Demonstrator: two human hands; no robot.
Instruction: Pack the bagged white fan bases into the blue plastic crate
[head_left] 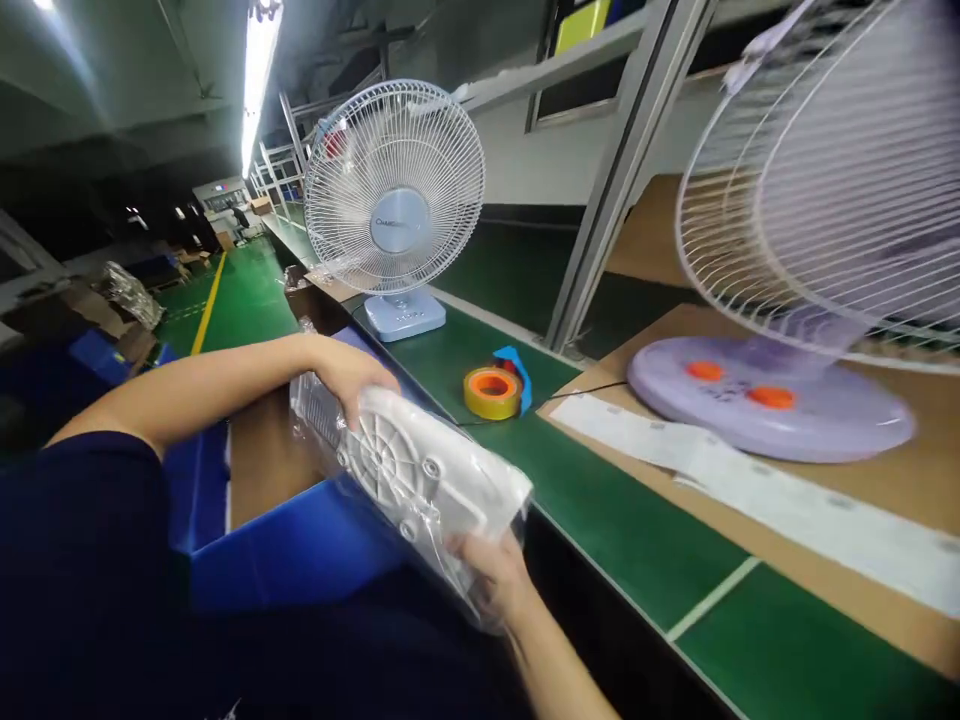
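Between my two hands is a white moulded plastic part [450, 470] in a clear plastic bag, held tilted. Its face shows a round ribbed boss with spokes and a few screw posts. My left hand [352, 375] is closed over its far left end. Nearer me, my right hand [495, 575] grips the lower right side, thumb on the face and fingers hidden beneath. Under the part and to its left stands a blue bin [262, 545] with brown cardboard inside.
A light blue table fan [401, 220] stands on the green conveyor [622, 530]. Close by lies a roll of yellow tape [491, 395] beside a blue-and-red tape dispenser [523, 375]. At right, a lilac fan [772, 400] and a white paper strip [750, 480] rest on cardboard.
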